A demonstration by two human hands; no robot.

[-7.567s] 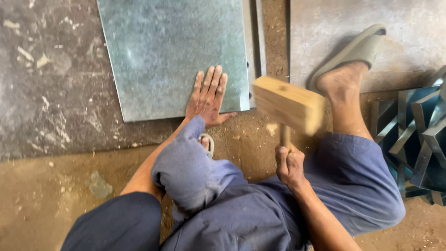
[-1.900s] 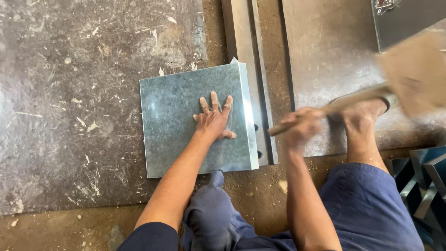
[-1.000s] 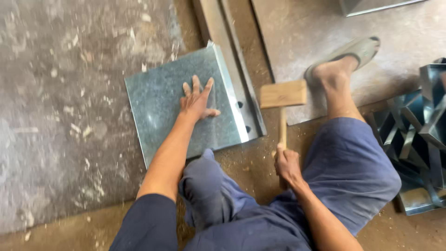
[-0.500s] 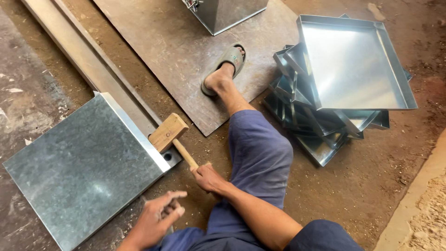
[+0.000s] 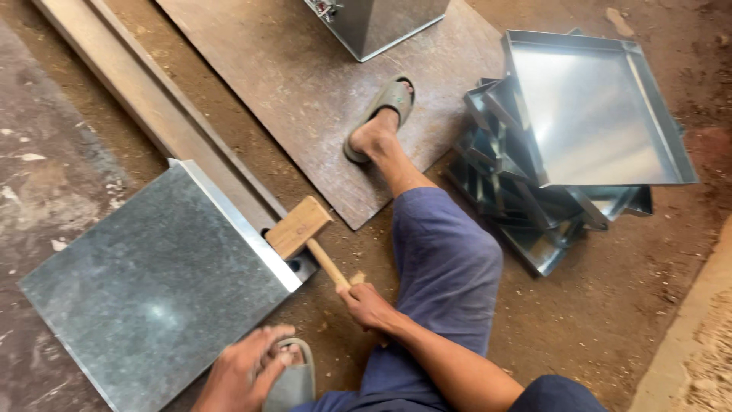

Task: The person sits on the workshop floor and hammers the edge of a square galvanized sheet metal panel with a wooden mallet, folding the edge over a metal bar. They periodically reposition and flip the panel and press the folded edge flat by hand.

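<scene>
A wooden mallet (image 5: 299, 226) is gripped by its handle in the closed right hand (image 5: 370, 304), its head resting at the folded edge of a grey metal sheet (image 5: 149, 286), which lies flat on the floor against a long steel bar (image 5: 145, 99). The left hand (image 5: 244, 374) is curled loosely at the near corner of the sheet, touching a sandal (image 5: 293, 381); nothing is held in it.

With no hand pressing the sheet down, it could be shifted or bounced off the bar by a blow, and the fold dented unevenly. Fingers left near the sheet's thin edge could be cut. The stack of metal trays (image 5: 579, 137) beside the outstretched leg looks loosely piled and could be knocked over.
</scene>
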